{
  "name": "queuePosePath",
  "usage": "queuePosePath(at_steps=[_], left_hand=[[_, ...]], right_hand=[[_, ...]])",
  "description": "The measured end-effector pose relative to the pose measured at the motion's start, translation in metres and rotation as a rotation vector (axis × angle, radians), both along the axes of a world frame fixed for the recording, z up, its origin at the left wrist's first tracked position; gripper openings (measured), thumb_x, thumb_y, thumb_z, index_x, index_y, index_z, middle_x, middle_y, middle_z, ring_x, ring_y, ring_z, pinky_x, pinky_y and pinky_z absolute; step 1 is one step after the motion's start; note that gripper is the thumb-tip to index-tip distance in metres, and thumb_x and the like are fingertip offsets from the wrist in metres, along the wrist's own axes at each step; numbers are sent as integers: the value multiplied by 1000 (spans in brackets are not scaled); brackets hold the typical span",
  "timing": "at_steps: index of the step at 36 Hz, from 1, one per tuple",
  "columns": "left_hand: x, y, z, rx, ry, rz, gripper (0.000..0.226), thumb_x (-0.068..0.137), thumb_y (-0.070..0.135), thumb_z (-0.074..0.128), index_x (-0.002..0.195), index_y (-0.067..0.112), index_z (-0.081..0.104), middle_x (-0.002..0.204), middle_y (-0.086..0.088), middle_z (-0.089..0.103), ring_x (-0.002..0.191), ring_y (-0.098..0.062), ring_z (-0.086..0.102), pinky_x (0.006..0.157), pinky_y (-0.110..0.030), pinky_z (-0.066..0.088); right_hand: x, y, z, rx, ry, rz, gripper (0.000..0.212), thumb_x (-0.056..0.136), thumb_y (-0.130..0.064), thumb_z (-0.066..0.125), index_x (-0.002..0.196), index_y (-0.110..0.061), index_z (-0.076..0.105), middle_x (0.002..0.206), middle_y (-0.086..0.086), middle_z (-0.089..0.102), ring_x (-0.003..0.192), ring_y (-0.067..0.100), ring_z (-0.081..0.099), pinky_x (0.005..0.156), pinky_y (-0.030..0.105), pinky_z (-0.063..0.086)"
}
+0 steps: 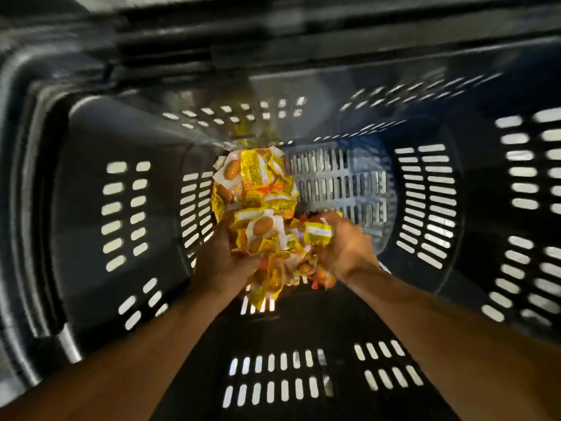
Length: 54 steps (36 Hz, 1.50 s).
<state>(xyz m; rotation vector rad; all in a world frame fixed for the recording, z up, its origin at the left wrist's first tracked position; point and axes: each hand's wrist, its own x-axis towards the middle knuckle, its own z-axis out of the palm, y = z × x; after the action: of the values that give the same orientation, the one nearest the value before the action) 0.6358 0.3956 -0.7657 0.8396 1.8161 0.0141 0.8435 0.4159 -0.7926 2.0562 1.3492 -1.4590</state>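
I am gripping a bunch of yellow snack packets with my left hand and right hand, fingers curled round them, low in the black crate, with more lying on its floor to gather.

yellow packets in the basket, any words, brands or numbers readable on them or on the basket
Yellow packets: dark print and a small red mark on the labels, too small and blurred to read.
Packet in the right hand: white strip, nothing legible.
Basket: no text visible.
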Motion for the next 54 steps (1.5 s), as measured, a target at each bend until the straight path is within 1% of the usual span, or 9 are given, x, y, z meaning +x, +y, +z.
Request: queuePosePath(at_steps=[5, 11, 16, 22, 26, 30, 34, 43, 54], left_hand=[[-9, 23, 21, -122, -174, 111, 54, 81, 5, 78, 128, 22, 56, 108, 4, 71, 106, -17, 67, 86, -32, 57], [-13, 39, 68, -214, -242, 221, 59, 83, 6, 77, 133, 23, 51, 120, -5, 69, 111, -25, 67, 98, -53, 52], [-13, 37, 126, -153, -267, 370, 56, 81, -3, 77, 125, 23, 56, 118, -10, 71, 106, -31, 70, 93, -51, 56], [-27, 38, 230, -66, -304, 422, 47, 78, 4, 82, 110, 32, 63, 98, 3, 78, 88, -11, 74, 70, -26, 59], [-39, 43, 318, 31, -319, 501, 49, 76, -7, 79, 117, 16, 66, 93, -3, 78, 85, -20, 76, 80, -44, 62], [-57, 43, 413, 113, -376, 570, 44, 80, -9, 75, 121, 2, 64, 111, -23, 72, 102, -40, 70, 90, -58, 57], [-79, 37, 495, 233, -454, 567, 34, 83, -6, 73, 111, 14, 70, 100, -11, 78, 87, -27, 76, 73, -47, 63], [-126, -7, 639, 393, -548, 578, 42, 84, -11, 70, 120, 8, 62, 102, -8, 76, 93, -22, 73, 76, -39, 62], [-158, -84, 704, 439, -724, 766, 43, 82, -7, 69, 122, 7, 61, 112, -15, 74, 98, -27, 73, 74, -36, 62]], right_hand=[[17, 18, 33, -214, 97, -193, 35, 89, -36, 78, 120, -25, 69, 111, 2, 74, 105, 21, 70, 97, 40, 56], [47, 7, 89, -207, 49, -536, 37, 90, -17, 76, 126, -16, 64, 119, 12, 71, 110, 31, 68, 100, 50, 54], [52, -2, 146, -127, 0, -795, 90, 90, -5, 72, 159, -34, 21, 150, 10, 51, 137, 33, 50, 114, 56, 40], [42, -8, 239, -49, 63, -881, 52, 88, -2, 73, 130, -30, 60, 117, 5, 70, 100, 23, 67, 98, 48, 54], [27, -2, 322, 15, 114, -934, 50, 84, 4, 74, 122, -27, 64, 99, 2, 72, 85, 19, 69, 67, 34, 61], [6, 0, 422, 77, 215, -935, 43, 86, 3, 72, 122, -20, 65, 104, 14, 74, 87, 28, 71, 75, 46, 62], [-17, -8, 515, 212, 348, -992, 38, 88, 3, 70, 114, -24, 66, 76, -7, 75, 62, 7, 71, 47, 25, 55], [-69, -67, 668, 297, 591, -1181, 31, 95, -1, 65, 125, -1, 62, 105, 13, 74, 93, 30, 71, 66, 35, 64], [-99, -134, 726, 148, 772, -1375, 30, 95, -6, 66, 124, -5, 66, 103, 15, 78, 82, 23, 78, 57, 31, 61]])
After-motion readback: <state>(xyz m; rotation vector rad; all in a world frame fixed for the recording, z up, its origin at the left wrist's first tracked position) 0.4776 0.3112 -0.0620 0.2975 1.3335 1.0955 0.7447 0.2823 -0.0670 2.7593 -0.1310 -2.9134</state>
